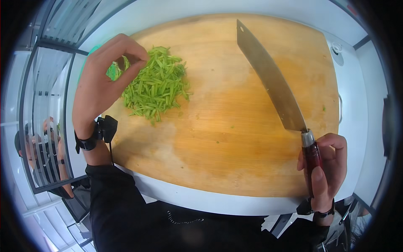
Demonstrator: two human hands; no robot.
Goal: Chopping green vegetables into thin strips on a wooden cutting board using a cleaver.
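A pile of green vegetable strips (157, 85) lies on the left part of a wooden cutting board (220, 110). My left hand (110, 72) hovers at the pile's left side, its thumb and index fingertips close together; whether something small is pinched between them cannot be told. Behind this hand a green translucent thing is partly hidden. With my right hand (327, 167) I hold a cleaver-like kitchen knife (274, 82) by its dark red handle at the board's near right corner. Its broad blade points away over the right part of the board. A few green bits dot the wood.
The board rests on a white surface (352, 94) with raised walls. At the far right is a small round white fitting (337, 53). A dark-framed glass panel (47, 116) stands at the left, with a person visible in it or through it.
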